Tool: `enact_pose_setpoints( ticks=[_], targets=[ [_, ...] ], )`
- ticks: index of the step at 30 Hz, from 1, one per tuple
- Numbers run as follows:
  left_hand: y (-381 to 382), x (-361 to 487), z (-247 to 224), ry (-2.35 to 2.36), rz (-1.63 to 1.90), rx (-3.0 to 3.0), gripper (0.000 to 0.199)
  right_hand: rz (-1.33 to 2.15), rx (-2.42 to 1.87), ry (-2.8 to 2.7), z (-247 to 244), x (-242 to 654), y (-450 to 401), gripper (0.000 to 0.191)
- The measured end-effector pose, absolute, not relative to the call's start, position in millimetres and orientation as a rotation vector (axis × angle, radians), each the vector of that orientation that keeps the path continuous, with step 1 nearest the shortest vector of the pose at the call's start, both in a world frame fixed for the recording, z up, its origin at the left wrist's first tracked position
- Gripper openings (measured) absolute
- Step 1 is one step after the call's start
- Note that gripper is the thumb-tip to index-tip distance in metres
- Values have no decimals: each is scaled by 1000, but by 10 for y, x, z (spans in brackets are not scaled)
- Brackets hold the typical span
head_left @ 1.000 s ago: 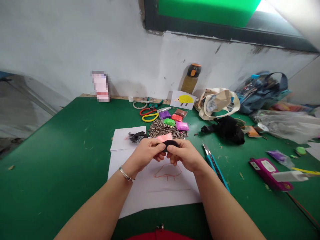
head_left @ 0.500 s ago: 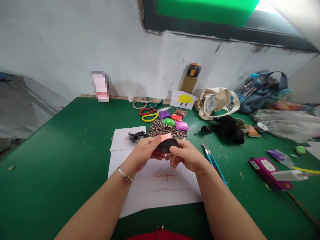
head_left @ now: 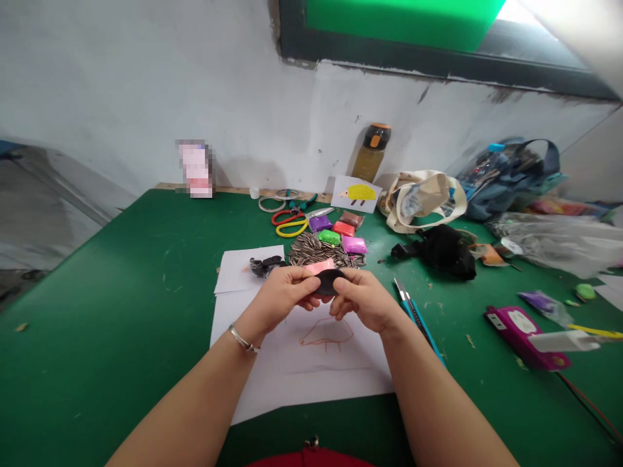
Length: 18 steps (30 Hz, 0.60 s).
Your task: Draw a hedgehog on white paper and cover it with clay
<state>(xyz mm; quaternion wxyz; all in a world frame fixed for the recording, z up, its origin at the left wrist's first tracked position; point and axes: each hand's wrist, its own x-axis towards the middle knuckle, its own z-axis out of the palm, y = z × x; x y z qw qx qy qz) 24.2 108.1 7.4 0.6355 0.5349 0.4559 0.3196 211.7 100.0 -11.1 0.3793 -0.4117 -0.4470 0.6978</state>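
A flattened piece of black clay (head_left: 329, 283) is pinched between both hands above the paper. My left hand (head_left: 287, 293) grips its left edge with thumb and fingers. At its right edge, my right hand (head_left: 361, 295) has the thumb on top and fingers beneath. Below them lies a white sheet (head_left: 272, 376) with an orange outline drawing of an animal (head_left: 327, 331). A pink clay packet (head_left: 320, 265) shows just behind the black piece, partly hidden. Crumpled black clay in clear wrap (head_left: 267, 266) lies beyond my left hand.
Behind the hands are sunflower seeds (head_left: 311, 250), several coloured clay packets (head_left: 344, 228), scissors (head_left: 292, 227) and a hedgehog picture card (head_left: 357, 193). Blue cutters (head_left: 418, 318) lie right of the paper. Farther right are a purple glue gun (head_left: 516, 331), a black bag (head_left: 442, 253) and a tote bag (head_left: 423, 201).
My left thumb has slid right onto the edge of the black clay, and my right thumb has moved up slightly. The piece now looks narrower and the pink packet sits behind it.
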Motion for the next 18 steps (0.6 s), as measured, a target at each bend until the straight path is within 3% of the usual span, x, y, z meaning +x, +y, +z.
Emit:
enact_pose_setpoints(
  ticks=[5, 11, 18],
  targets=[
    [1058, 270, 86, 1001, 665, 1214, 39, 1688, -1065, -1107, -172, 2099, 1014, 32],
    [1073, 275, 80, 1012, 657, 1323, 22, 1754, -1076, -1130, -171, 2102, 1005, 33],
    [1066, 273, 84, 994, 644, 1296, 24, 1715, -1059, -1160, -162, 2098, 1014, 31]
  ],
)
